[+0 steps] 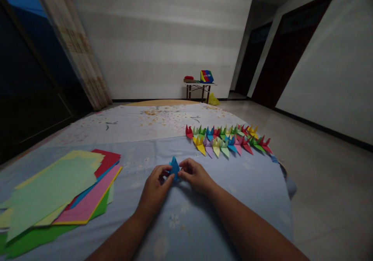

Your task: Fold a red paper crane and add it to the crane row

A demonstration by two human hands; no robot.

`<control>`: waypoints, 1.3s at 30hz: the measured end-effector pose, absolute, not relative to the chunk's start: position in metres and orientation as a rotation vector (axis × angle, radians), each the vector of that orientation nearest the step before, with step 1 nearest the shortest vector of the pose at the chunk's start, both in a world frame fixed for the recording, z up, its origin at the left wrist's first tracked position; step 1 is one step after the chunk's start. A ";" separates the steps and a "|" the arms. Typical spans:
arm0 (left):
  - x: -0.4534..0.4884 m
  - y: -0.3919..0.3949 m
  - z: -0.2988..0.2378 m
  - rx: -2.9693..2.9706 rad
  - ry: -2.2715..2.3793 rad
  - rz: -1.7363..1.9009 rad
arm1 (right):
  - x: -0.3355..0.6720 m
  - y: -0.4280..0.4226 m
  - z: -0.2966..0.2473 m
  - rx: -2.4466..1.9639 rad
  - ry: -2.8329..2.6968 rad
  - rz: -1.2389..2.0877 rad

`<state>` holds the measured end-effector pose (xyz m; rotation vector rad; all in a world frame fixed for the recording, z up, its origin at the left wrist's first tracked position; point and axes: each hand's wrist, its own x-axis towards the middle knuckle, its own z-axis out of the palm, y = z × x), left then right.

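Observation:
A small piece of folded blue paper [174,167] is held upright just above the cloth, between my two hands. My left hand [159,181] pinches its left side with thumb and fingers. From the other side, my right hand [196,174] grips the right edge with thumb and forefinger. The paper is pointed at the top; its finer folds are too small to make out. Beyond my right hand stand several folded paper cranes [216,146] in rows, coloured red, yellow, green, blue, pink and purple.
Loose coloured paper sheets [55,187] lie in an untidy pile on the left. A pale blue floral tablecloth [163,230] covers the table. Against the far wall, a small side table [201,84] bears a multicoloured box [206,76]. A yellow bag [213,99] rests on the floor.

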<state>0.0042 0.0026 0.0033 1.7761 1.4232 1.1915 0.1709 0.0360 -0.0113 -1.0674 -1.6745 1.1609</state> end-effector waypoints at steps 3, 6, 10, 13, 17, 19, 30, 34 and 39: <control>0.005 0.002 0.002 1.685 1.353 1.279 | 0.168 0.037 -0.012 -0.964 -1.525 1.303; 0.006 0.001 0.003 1.648 1.315 1.288 | 0.167 0.035 -0.008 -0.879 -1.474 1.394; 0.006 0.000 0.005 1.623 1.369 1.369 | 0.170 0.033 -0.001 -0.782 -1.408 1.487; 0.006 0.001 0.006 1.468 1.419 1.449 | 0.175 0.036 0.002 -0.739 -1.360 1.512; 0.008 0.000 0.009 1.327 1.331 1.288 | 0.181 0.039 0.004 -0.725 -1.331 1.508; 0.011 -0.002 0.012 1.328 1.218 1.189 | 0.182 0.039 0.004 -0.707 -1.350 1.517; 0.014 -0.003 0.015 1.234 1.094 1.151 | 0.171 0.039 -0.007 -0.899 -1.382 1.364; 0.014 -0.002 0.015 1.164 1.104 1.168 | 0.170 0.037 -0.005 -0.971 -1.448 1.247; 0.015 -0.001 0.011 1.082 1.013 1.188 | 0.172 0.035 -0.003 -1.091 -1.593 1.000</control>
